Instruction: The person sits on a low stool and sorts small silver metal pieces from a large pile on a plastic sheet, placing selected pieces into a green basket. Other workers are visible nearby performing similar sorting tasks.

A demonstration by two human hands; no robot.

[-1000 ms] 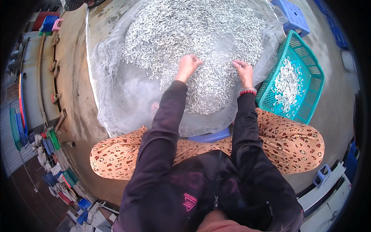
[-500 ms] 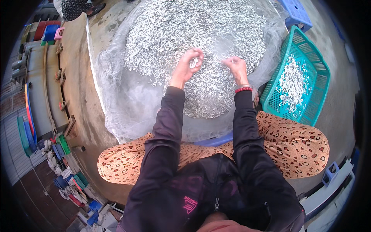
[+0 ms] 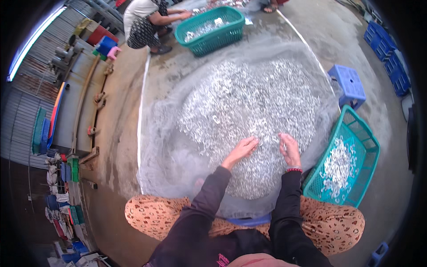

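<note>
A wide heap of small, slender, silvery-white pieces that look like little fish (image 3: 249,102) lies on fine pale netting (image 3: 162,133) before my crossed legs. My left hand (image 3: 242,150) reaches over the heap's near half, fingers pressed together at some of the pieces; what lies between the fingertips is hidden. To its right, my right hand (image 3: 290,150), with a red bracelet at the wrist, hovers by the heap with thumb and curled fingers apart and nothing visible in it. Beside my right knee stands a green plastic basket (image 3: 367,164) with a loose pile of whiter curled pieces.
Another person (image 3: 142,24) squats at the far left, reaching beyond a second green basket (image 3: 209,44) that holds similar pieces. A blue plastic stool (image 3: 348,84) stands at the netting's right edge. Blue crates (image 3: 387,58) sit farther right. A metal trough (image 3: 80,102) runs along the left.
My view has tilted up, bringing the far basket and the other person into fuller sight. My left hand has turned palm-down onto the heap; the whitish pieces seen in it before no longer show.
</note>
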